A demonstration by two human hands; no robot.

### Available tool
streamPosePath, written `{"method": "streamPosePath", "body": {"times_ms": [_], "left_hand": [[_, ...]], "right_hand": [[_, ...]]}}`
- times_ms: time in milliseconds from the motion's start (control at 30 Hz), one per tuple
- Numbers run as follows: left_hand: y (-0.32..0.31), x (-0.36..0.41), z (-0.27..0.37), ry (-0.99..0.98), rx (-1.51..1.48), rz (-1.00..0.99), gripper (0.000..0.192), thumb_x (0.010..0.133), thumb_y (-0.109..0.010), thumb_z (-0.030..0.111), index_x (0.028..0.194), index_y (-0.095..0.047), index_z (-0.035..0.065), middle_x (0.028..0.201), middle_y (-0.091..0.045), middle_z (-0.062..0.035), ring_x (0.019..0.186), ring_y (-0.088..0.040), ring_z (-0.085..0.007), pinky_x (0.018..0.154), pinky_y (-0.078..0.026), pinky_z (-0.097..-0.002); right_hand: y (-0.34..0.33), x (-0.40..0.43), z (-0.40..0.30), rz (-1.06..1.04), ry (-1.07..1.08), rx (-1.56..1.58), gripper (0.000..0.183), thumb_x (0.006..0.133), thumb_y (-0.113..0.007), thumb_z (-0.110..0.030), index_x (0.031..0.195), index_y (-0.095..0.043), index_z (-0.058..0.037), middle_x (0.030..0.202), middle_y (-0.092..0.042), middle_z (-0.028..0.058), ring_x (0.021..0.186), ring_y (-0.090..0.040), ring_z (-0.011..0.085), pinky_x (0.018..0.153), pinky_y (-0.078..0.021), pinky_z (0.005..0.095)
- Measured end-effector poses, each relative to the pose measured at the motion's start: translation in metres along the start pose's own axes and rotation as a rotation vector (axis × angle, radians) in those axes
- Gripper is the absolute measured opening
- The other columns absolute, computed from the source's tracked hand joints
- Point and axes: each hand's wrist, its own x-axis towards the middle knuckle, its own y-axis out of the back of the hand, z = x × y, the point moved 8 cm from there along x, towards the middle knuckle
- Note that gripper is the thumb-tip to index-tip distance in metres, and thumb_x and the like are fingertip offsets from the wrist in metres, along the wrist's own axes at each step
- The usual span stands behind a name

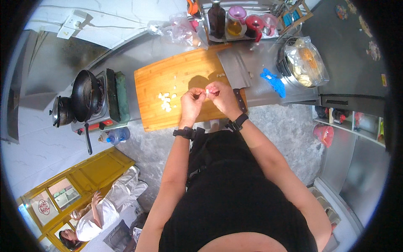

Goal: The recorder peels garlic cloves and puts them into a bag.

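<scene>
Over a wooden cutting board, my left hand and my right hand meet, fingertips pinching one small pale piece, which looks like a garlic clove, between them. Pale peeled cloves lie in a loose group on the board, left of my left hand. A few small bits rest near the board's upper right. Beyond my right hand, a cleaver with a broad metal blade and dark handle lies across the board's right edge.
A black frying pan sits on a gas stove at left. A blue cloth and a pot with a plastic bag are at right. Bottles and jugs line the back. A person in white is at lower left.
</scene>
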Motion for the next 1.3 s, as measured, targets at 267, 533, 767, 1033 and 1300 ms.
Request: {"method": "streamPosePath", "body": {"times_ms": [267,533,767,1033,1300], "left_hand": [[0.011,0.0,-0.008,-0.116,0.19,0.173,0.005,0.085,-0.078,0.005,0.087,-0.075,0.0022,0.081,-0.071,-0.0023,0.07,-0.061,-0.01,0.068,-0.051,-0.025],[-0.025,0.003,-0.04,0.051,0.364,0.052,0.013,0.077,-0.084,0.01,0.084,-0.075,0.0026,0.081,-0.075,-0.0102,0.069,-0.068,-0.0153,0.067,-0.055,-0.0303],[-0.045,0.009,-0.032,0.049,0.286,-0.076,0.019,0.083,-0.067,-0.004,0.101,-0.072,-0.0006,0.089,-0.075,-0.0136,0.077,-0.072,-0.0174,0.069,-0.057,-0.0322],[-0.045,0.006,-0.046,0.245,-0.159,-0.051,0.036,0.08,-0.068,-0.014,0.112,-0.06,-0.0016,0.097,-0.071,-0.0119,0.081,-0.068,-0.0159,0.069,-0.058,-0.0275],[-0.048,0.008,-0.063,0.2,-0.127,-0.074,0.031,0.084,-0.064,-0.013,0.113,-0.06,-0.0018,0.099,-0.07,-0.0119,0.086,-0.068,-0.0165,0.076,-0.058,-0.0281]], "right_hand": [[0.037,-0.001,0.05,0.149,-0.219,0.161,0.024,0.086,-0.073,-0.006,0.11,-0.067,-0.002,0.097,-0.068,0.0032,0.089,-0.063,0.0097,0.08,-0.0502,0.0238],[0.031,-0.018,0.071,0.091,-0.488,0.533,0.027,0.092,-0.069,-0.01,0.116,-0.064,0.0005,0.096,-0.071,0.0068,0.086,-0.069,0.0125,0.072,-0.0525,0.0243],[0.028,-0.017,0.066,0.053,-0.484,0.528,0.025,0.095,-0.066,-0.009,0.118,-0.065,-0.0004,0.1,-0.071,0.0062,0.088,-0.068,0.011,0.074,-0.0524,0.0229],[0.031,-0.01,0.077,0.092,-0.366,0.499,0.024,0.096,-0.064,-0.011,0.118,-0.063,-0.0003,0.103,-0.071,0.0083,0.09,-0.07,0.0124,0.073,-0.0526,0.0225],[0.036,-0.019,0.078,0.133,-0.462,0.54,0.026,0.094,-0.065,-0.01,0.117,-0.059,0.0,0.097,-0.073,0.0086,0.082,-0.071,0.0125,0.065,-0.0521,0.0213]]}}
